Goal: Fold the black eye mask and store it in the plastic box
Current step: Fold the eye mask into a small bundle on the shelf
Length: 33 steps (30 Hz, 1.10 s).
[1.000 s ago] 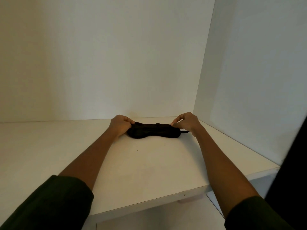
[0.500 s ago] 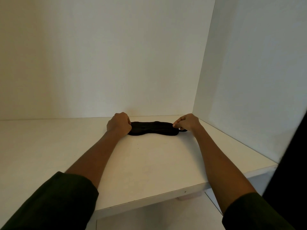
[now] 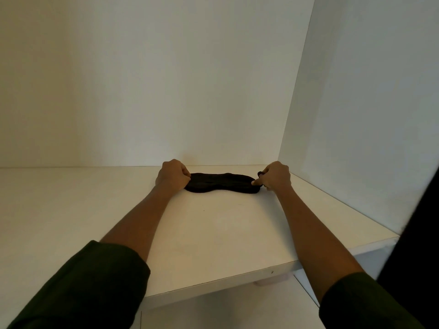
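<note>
The black eye mask (image 3: 221,185) lies flat and stretched out on the white table (image 3: 213,233), near the back wall. My left hand (image 3: 173,175) is closed on the mask's left end. At the right end my right hand (image 3: 275,175) pinches the mask's edge, with a bit of black strap showing above its fingers. No plastic box is in view.
A white wall stands right behind the mask and a white side panel (image 3: 356,115) closes off the right. The table's front edge (image 3: 213,290) runs across below my forearms. A dark object (image 3: 418,233) fills the right border.
The mask was held slightly raised and bunched a second ago; it now lies flat and stretched on the table. Both hands moved a little outward and stay on its ends.
</note>
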Tool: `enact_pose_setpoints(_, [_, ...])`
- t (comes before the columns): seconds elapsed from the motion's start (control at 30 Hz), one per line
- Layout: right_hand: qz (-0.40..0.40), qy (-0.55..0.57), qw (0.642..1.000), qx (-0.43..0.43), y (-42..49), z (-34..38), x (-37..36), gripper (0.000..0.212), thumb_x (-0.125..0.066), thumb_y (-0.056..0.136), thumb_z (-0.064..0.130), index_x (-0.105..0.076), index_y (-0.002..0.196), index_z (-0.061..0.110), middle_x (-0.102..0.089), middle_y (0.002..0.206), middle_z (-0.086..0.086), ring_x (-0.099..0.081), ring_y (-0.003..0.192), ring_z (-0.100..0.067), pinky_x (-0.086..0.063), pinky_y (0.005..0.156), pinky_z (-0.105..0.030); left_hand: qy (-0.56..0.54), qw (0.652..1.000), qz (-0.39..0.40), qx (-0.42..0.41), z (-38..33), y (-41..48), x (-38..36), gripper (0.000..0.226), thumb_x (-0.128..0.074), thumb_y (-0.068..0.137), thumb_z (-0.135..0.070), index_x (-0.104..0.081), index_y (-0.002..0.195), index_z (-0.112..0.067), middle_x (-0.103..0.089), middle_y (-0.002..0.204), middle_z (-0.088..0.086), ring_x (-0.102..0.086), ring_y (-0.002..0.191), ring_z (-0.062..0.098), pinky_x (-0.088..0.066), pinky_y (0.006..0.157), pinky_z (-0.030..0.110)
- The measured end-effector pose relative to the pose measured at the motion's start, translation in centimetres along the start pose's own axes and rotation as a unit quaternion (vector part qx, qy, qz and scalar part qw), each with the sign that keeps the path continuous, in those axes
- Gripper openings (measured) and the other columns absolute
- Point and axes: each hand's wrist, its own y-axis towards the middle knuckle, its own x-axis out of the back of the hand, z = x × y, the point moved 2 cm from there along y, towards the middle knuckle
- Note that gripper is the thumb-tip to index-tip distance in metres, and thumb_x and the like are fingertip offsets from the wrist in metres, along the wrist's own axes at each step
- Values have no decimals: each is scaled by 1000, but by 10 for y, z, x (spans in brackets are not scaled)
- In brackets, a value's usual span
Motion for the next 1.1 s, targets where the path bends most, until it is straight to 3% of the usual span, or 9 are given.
enact_pose_setpoints(0.13, [-25,-33,997,57,-2,14,-5,30,-80,66,-2,-69,94,1,-69,101,-15,-64,84,-26,-47,69,-25,2,1000,-1,-5,0,0,0,14,-67,81,-3,-74,93,-6,-71,103,14,-66,99,28,-52,87,35])
enact_pose_setpoints(0.27, [-35,-114,985,121,-6,22,-11,33,-66,70,-9,-67,97,10,-67,96,-9,-64,84,-23,-50,69,-28,16,1000,1,-13,-2,-1,-1,15,-64,82,-2,-74,93,-7,-70,104,14,-66,98,29,-54,87,37])
enact_pose_setpoints(0.37, [-24,-142,977,156,-7,25,-12,35,-65,69,-9,-66,94,15,-70,98,-8,-66,90,-24,-56,76,-32,41,999,2,-20,-6,-3,-2,18,-61,84,-2,-73,95,-8,-69,107,13,-66,99,29,-53,82,34])
enact_pose_setpoints(0.47, [-4,-129,982,139,-8,24,-8,29,-67,68,-6,-68,90,12,-71,94,-9,-67,89,-23,-53,67,-25,52,998,3,-20,-7,-4,-1,19,-60,84,-1,-73,96,-9,-68,108,12,-66,99,28,-52,79,33])
enact_pose_setpoints(0.57, [19,-86,990,113,-9,20,-2,22,-69,69,-1,-71,89,7,-66,74,-4,-63,79,-22,-42,56,-15,53,998,1,-20,-6,-3,2,18,-60,84,-1,-73,94,-8,-69,108,11,-66,99,28,-53,83,35])
enact_pose_setpoints(0.63, [19,-66,992,103,-9,19,-1,17,-70,74,6,-71,90,4,-64,68,-3,-61,72,-21,-52,66,-21,54,998,1,-19,-5,-3,3,18,-61,84,-1,-73,95,-8,-69,108,11,-66,100,28,-53,83,35])
enact_pose_setpoints(0.7, [13,-59,993,100,-7,19,-3,16,-71,78,13,-72,90,3,-73,80,-11,-63,72,-21,-56,80,-28,52,998,4,-16,-4,-3,4,18,-61,83,-1,-74,95,-8,-69,109,11,-66,100,28,-53,84,35])
enact_pose_setpoints(0.97, [6,-143,981,129,-14,27,-9,21,-70,79,15,-74,95,3,-73,98,-12,-67,93,-24,-44,58,-18,66,998,15,-14,-1,-1,8,18,-63,83,-5,-74,97,-8,-68,111,12,-65,100,30,-54,86,37])
enact_pose_setpoints(1.1, [26,-189,970,152,-16,29,-11,22,-72,79,17,-74,98,6,-73,101,-11,-67,96,-23,-46,70,-21,67,998,18,-10,0,-1,9,18,-65,84,-6,-75,99,-7,-69,110,12,-65,101,30,-52,83,36])
